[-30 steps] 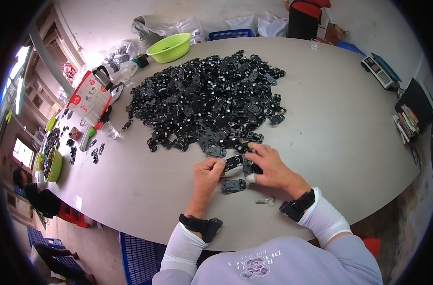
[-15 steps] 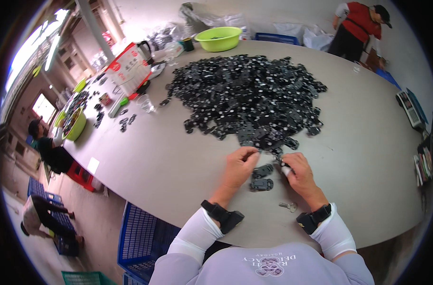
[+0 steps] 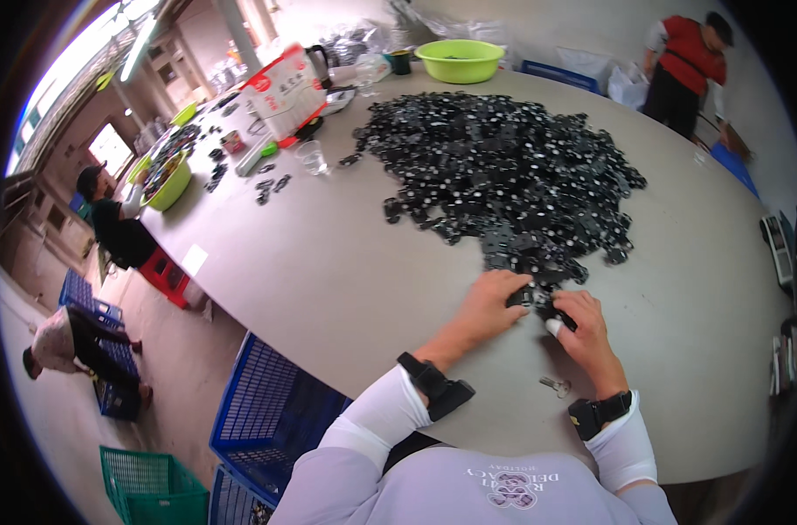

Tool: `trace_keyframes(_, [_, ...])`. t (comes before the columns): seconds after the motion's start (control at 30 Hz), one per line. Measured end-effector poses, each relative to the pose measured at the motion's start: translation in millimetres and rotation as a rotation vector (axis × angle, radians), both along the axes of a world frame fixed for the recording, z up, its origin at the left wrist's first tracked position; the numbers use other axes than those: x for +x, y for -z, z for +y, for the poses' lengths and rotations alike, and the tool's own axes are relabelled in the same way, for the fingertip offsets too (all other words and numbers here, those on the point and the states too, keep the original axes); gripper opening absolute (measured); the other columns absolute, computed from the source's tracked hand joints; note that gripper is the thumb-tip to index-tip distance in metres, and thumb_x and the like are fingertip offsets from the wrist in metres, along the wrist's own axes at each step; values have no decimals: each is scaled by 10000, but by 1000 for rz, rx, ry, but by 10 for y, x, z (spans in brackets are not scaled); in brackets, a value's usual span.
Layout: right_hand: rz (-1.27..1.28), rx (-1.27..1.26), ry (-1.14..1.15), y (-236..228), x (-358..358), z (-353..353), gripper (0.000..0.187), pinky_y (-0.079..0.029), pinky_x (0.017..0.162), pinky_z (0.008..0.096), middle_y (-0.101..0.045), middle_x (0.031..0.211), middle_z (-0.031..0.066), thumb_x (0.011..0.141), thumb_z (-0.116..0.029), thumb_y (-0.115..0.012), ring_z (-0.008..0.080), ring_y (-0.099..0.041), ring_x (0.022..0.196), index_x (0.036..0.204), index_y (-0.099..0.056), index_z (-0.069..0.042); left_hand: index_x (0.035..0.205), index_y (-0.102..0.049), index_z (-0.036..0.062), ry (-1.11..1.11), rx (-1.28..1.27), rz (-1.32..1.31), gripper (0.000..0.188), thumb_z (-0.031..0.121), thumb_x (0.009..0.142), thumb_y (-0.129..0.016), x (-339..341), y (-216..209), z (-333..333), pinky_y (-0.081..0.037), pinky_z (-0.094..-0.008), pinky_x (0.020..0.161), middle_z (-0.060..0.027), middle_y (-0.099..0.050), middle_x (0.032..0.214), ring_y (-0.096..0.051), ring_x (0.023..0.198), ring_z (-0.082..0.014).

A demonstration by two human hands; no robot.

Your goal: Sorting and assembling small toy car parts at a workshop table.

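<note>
A large heap of black toy car bases (image 3: pixel 503 166) with pale round spots covers the middle of the table, its near tip reaching my hands. My left hand (image 3: pixel 490 308) is curled over a black toy car base (image 3: pixel 519 297) at that tip. Just to the right, my right hand (image 3: pixel 588 332) pinches another dark car base (image 3: pixel 566 320) between thumb and fingers; a white wrap covers the thumb's end. My fingers partly hide both pieces. Nearer to me, a small metal key (image 3: pixel 554 385) lies on the table.
A green basin (image 3: pixel 460 63) stands behind the heap. To the left are a red-and-white box (image 3: pixel 286 92), a clear cup (image 3: pixel 311 159) and loose parts. Blue crates (image 3: pixel 272 402) stand below the table's left edge. One person (image 3: pixel 685 66) is at the back right, two others at the left.
Two car bases that lay between my hands no longer show there. My left hand has closed over a piece at the heap's tip. The whole view has shifted.
</note>
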State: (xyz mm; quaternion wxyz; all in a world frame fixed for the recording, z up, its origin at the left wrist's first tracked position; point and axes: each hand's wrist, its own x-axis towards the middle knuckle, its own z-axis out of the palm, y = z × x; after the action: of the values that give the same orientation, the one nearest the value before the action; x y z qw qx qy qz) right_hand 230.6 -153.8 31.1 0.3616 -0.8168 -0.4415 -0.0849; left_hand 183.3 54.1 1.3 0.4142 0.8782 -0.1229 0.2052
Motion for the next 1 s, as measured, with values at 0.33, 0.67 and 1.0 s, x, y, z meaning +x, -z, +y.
trace_keyframes(0.33, [102, 2, 165, 564, 1256, -314, 508, -266, 1061, 390, -419, 1335, 202, 806, -190, -560, 329, -382, 1255, 1260, -449, 9, 1350, -339, 55, -278, 156, 83, 963, 331, 556, -811, -45, -79, 41, -264, -501, 977, -224, -354, 1304, -330, 1231, -383])
trace_keyframes(0.67, [106, -95, -116, 233, 691, 240, 415, -248, 1065, 373, -383, 1353, 182, 696, -67, -575, 329, -350, 1273, 1093, -492, 22, 1323, -371, 16, -208, 17, -70, 810, 135, 590, -695, 28, 140, 61, -293, -485, 1016, -216, -423, 1229, -332, 1211, -415])
trace_keyframes(1.0, [123, -144, -132, -44, 337, -68, 488, -280, 1049, 405, -372, 1358, 203, 686, -151, -577, 341, -355, 1268, 1131, -476, 21, 1105, -533, 16, -138, -257, -118, 501, 2, 616, -640, 14, 28, 20, -405, -389, 883, -160, -479, 1040, -444, 1015, -342])
